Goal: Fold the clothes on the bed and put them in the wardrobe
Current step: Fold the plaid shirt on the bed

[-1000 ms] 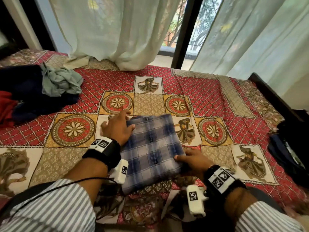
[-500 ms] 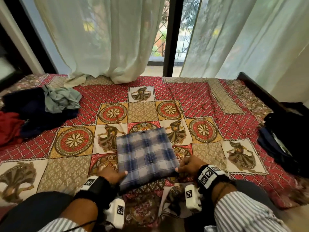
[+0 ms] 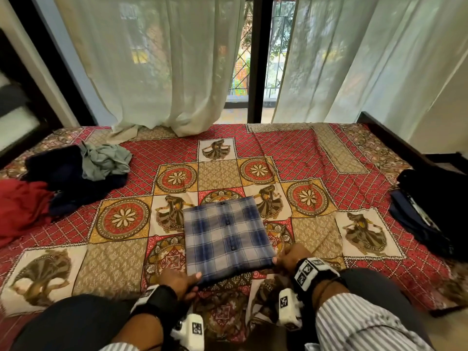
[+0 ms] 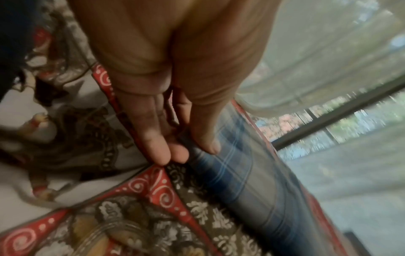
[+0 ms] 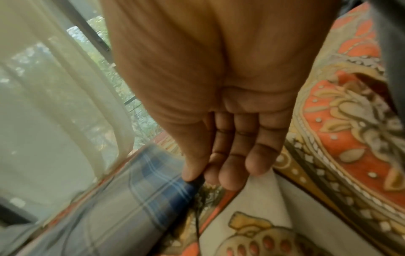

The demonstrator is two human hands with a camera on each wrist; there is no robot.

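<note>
Head view: both forearms reached forward over the bedspread (image 3: 316,158), wrists low.
Left hand (image 3: 178,281): thumb lay on top, fingers (image 4: 162,152) slid beneath, pinching the near-left corner of the folded plaid shirt (image 3: 226,235).
Right hand (image 3: 288,257): pinched the near-right corner, thumb on top.
Shirt: lay flat mid-bed, button placket running away from the person.
</note>
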